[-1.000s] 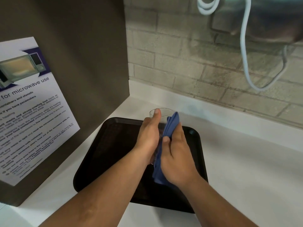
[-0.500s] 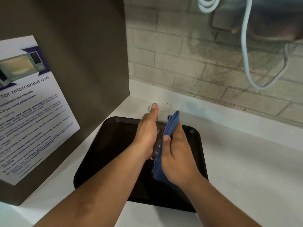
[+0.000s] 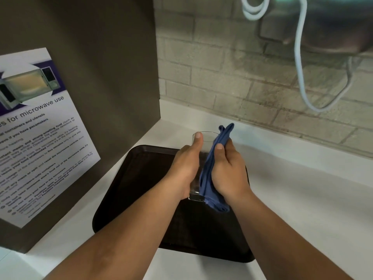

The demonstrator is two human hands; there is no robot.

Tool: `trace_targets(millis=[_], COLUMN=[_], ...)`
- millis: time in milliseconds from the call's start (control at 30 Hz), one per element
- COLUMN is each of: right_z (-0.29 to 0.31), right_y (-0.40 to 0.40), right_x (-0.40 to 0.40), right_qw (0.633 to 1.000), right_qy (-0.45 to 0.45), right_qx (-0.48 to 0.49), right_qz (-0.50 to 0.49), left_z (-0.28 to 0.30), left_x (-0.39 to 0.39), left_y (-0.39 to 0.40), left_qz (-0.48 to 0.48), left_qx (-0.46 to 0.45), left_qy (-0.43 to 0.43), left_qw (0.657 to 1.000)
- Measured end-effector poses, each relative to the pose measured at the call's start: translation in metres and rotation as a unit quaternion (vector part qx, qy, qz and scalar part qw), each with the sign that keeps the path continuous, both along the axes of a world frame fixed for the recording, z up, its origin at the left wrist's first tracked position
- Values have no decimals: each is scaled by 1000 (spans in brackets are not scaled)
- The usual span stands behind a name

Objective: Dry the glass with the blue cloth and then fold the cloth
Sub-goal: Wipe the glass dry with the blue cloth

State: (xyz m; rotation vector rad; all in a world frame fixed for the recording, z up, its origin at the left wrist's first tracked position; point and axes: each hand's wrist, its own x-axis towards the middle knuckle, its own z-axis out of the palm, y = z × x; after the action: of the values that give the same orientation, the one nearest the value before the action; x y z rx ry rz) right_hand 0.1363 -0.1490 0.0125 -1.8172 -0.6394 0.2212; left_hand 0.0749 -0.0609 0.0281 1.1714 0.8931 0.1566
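Above the tray (image 3: 129, 190), both hands' fingers stay clamped, blue cloth (image 3: 210, 164) now higher on glass (image 3: 205, 138)

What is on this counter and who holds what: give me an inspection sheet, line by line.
Surface: white counter with a black tray on it.
Job's things: clear glass held above the tray; blue cloth pressed against its right side, bunched, not folded.
Clutter: nothing seen.
Hands: left hand wrapped around the glass, thumb at the rim; right hand shut on the cloth.
Cables: white cable hanging in loops by the wall, clear of the counter.
Surroundings: brick wall behind; dark panel at left with a microwave-use poster.
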Motion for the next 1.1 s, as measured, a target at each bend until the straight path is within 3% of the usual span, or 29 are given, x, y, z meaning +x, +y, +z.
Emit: trace_targets(millis=[100, 233, 333, 400, 533, 633, 700, 733, 800, 833, 900, 967, 1033, 1100], right_z=[7, 11, 2, -8, -11, 6, 16, 18, 18, 14, 2, -6, -5, 3], right_y=[4, 3, -9, -18, -15, 1, 8, 8, 3, -2, -11, -17, -15, -5], right_x=[3, 12, 0, -21, -48, -27, -2, 7, 7, 1, -16, -32, -40, -33], right_qw=[1000, 972, 960, 978, 993, 990, 998, 999, 979, 976, 989, 996, 990, 984], right_qy=[-6, 231, 279, 204, -72, -122, -44, 37, 199, 217, 148, 10, -98, -152], right_qx=[-5, 40, 20, 1, -69, -60, -34, -5, 37, 28, -17, -63, -83, -83], right_qz=[-7, -30, -13, 29, 70, 20, -6, -6, 0, 6, 27, 55, 65, 37], left_z=[-2, -2, 0, 0, -3, -6, -3, -2, 0, 2, 2, 1, -3, -9], left_x=[-3, -5, -6, -3, -3, -7, -9, -9, -8, -8, -5, -2, 0, 0], left_y=[-2, 2, 7, 10, 9, 6, 6, 7, 9, 10, 10, 8, 4, 2], left_qz=[-8, 15, 44, 62, 50, 25, 12, 15, 34, 48, 67, 65, 58, 41], left_qx=[-34, -61, -49, -38, -55, -69, -80, -79, -66, -60, -55, -69, -74, -73], left_qy=[-22, -48, -42, -37, -32, -59, -75, -83, -87, -82, -63, -49, -49, -64], left_qw=[999, 997, 997, 997, 997, 996, 994, 993, 993, 994, 994, 994, 994, 994])
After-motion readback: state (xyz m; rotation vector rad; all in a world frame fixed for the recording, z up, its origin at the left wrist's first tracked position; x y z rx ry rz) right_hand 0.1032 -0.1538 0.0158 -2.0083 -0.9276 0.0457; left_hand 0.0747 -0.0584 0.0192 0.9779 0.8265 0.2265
